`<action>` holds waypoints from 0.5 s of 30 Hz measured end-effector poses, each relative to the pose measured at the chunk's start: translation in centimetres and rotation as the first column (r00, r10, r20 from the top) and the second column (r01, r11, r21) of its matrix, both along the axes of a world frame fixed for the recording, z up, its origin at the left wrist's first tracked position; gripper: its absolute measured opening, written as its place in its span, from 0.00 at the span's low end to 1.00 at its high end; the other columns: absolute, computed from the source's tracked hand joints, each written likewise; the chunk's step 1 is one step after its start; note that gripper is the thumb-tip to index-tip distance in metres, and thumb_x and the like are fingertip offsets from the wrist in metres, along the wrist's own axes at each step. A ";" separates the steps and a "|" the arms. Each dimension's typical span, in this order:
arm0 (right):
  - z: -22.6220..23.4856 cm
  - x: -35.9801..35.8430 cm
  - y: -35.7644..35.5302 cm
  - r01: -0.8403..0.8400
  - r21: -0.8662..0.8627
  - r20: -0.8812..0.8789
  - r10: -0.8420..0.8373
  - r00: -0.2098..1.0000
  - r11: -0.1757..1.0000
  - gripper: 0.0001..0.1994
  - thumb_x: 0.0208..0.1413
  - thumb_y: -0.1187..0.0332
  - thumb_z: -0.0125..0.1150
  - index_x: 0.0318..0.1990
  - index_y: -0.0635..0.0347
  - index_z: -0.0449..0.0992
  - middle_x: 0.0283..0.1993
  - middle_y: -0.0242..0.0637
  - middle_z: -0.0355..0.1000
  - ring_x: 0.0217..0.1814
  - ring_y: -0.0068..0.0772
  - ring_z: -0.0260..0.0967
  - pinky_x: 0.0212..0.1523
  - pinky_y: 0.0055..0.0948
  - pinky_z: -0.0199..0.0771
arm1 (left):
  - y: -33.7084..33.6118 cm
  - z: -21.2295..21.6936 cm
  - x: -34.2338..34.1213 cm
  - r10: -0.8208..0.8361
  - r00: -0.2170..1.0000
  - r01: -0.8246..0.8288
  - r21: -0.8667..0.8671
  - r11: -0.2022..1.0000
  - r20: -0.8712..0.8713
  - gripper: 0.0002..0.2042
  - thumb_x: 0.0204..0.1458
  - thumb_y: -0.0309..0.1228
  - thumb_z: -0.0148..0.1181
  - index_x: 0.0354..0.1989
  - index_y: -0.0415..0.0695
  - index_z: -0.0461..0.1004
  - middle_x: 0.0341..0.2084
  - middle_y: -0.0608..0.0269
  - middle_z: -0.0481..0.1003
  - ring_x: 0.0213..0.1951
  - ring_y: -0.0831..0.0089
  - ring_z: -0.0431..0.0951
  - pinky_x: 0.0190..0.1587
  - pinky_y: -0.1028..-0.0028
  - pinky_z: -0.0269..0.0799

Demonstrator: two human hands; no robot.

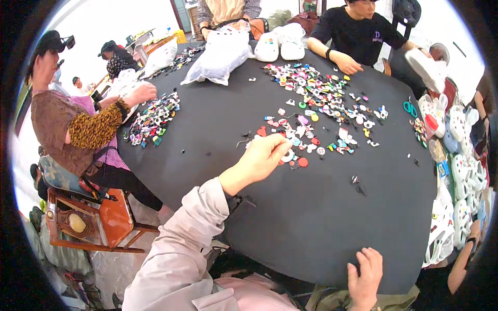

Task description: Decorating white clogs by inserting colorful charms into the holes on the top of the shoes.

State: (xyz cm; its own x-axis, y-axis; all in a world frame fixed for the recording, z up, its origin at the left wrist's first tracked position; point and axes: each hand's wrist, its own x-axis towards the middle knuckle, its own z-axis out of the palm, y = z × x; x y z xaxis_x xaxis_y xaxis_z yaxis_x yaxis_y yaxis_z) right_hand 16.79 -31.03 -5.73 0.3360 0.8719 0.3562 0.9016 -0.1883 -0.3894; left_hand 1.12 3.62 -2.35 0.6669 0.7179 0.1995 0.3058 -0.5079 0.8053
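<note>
Over the near edge of a scattered pile of small colorful shoe charms (324,98), my left hand (259,159) is closed in a pinch. Its fingertips are beside red and white charms; whatever they may hold is too small or hidden to make out. My right hand (366,274) rests at the near edge of the black table (306,223), fingers stretched out and nothing in it. A small dark and white charm (356,180) lies alone to the right of my left hand.
White clogs (279,45) and a white bag (220,54) stand at the far side. Another charm pile (154,119) is at the left by a seated person. Green scissors (410,109) lie at the right, near many clogs (459,171). A wooden chair (111,223) stands left.
</note>
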 end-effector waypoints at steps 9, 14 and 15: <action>-0.5 -3.9 1.8 0.018 -0.084 0.165 -0.003 0.986 0.996 0.14 0.49 0.69 0.61 0.44 0.63 0.72 0.53 0.51 0.66 0.57 0.55 0.61 0.57 0.49 0.61 | 9.1 -2.3 1.3 -0.131 0.975 0.171 -0.230 0.958 0.179 0.15 0.59 0.38 0.52 0.45 0.40 0.74 0.33 0.65 0.77 0.33 0.79 0.75 0.38 0.76 0.73; -1.2 -4.6 2.8 0.088 0.005 0.228 -0.087 0.970 0.996 0.13 0.49 0.69 0.61 0.42 0.62 0.73 0.52 0.50 0.68 0.55 0.55 0.62 0.56 0.50 0.61 | 21.8 -2.9 -2.2 0.461 0.872 -0.331 -0.494 0.804 0.167 0.27 0.51 0.52 0.56 0.50 0.42 0.69 0.43 0.63 0.72 0.39 0.73 0.73 0.38 0.68 0.69; -1.3 -4.6 2.8 0.091 0.000 0.225 -0.088 0.970 0.996 0.12 0.49 0.69 0.61 0.42 0.62 0.73 0.51 0.50 0.68 0.55 0.55 0.63 0.55 0.50 0.62 | 24.0 -3.4 -3.0 0.544 0.814 -0.346 -0.579 0.738 0.206 0.31 0.51 0.50 0.57 0.56 0.41 0.62 0.50 0.59 0.68 0.46 0.66 0.72 0.45 0.60 0.67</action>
